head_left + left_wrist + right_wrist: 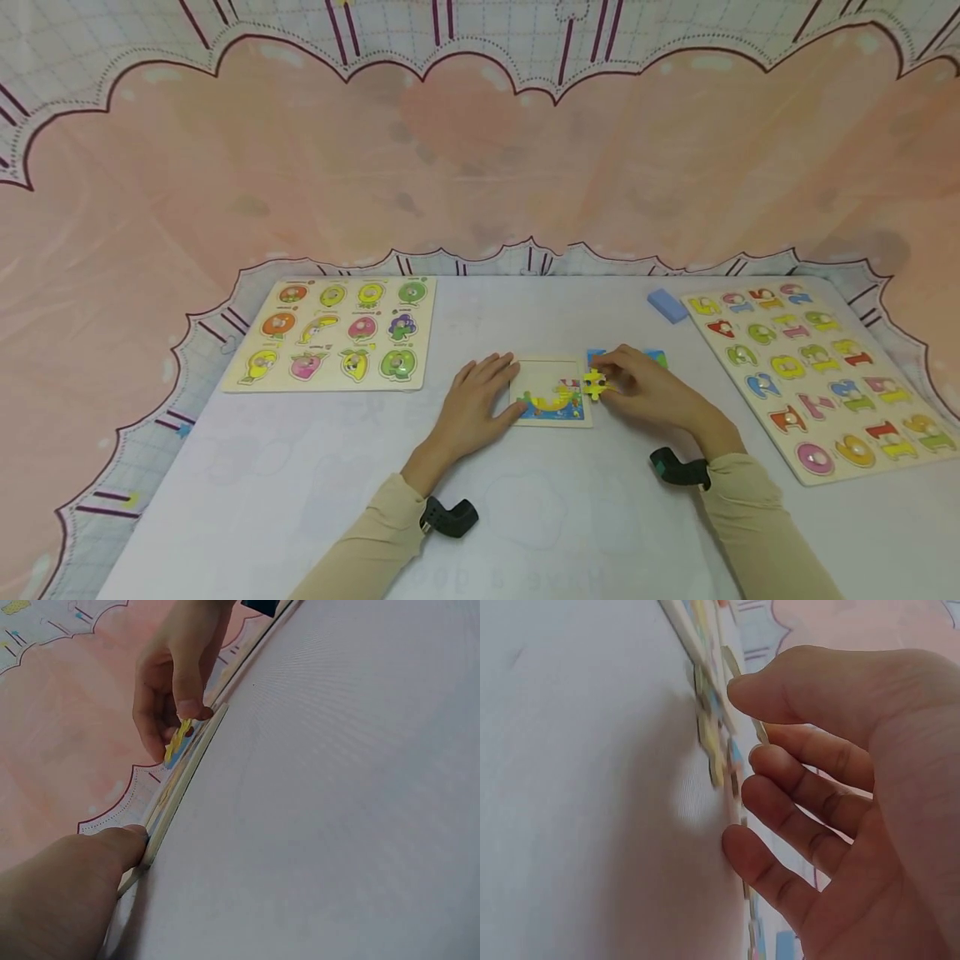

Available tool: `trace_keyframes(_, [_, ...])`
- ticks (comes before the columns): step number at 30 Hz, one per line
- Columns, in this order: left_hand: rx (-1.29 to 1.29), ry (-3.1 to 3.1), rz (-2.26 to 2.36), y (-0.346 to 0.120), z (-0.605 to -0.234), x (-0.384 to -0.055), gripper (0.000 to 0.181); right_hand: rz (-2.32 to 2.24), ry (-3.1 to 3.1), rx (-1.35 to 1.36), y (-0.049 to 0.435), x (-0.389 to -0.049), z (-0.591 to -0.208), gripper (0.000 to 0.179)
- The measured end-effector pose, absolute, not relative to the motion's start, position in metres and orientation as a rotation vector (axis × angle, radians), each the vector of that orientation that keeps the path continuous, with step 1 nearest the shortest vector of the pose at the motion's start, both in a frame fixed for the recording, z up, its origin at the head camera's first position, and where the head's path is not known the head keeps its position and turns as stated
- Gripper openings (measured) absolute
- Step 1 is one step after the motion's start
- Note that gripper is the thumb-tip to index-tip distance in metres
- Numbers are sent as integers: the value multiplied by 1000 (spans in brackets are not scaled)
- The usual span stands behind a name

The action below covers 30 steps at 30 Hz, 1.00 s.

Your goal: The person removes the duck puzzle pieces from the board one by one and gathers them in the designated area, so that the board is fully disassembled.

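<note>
Right hand (652,387) pinches a yellow puzzle piece (595,384) between thumb and fingertip, its other fingers loosely bent, with the piece at the right edge of a partly filled puzzle tray (536,375). Apart from it, across the tray, the left hand (468,404) lies with fingers extended, its thumb touching the tray's left edge.

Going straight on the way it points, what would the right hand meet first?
Likely the puzzle tray, at its right rim, just past the pinched yellow piece, though depth is unclear.
</note>
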<state>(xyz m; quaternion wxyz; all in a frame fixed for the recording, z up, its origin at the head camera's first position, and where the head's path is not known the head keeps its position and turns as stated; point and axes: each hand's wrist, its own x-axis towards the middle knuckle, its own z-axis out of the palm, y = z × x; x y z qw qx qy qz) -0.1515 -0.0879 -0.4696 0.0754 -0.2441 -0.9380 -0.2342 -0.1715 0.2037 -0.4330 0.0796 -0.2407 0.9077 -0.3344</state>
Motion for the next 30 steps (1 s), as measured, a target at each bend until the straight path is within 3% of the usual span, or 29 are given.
trace_keyframes(30, [-733,-2810,-718,-89,-470,-150,58,-867,2782,-668,242,-163,-431,40])
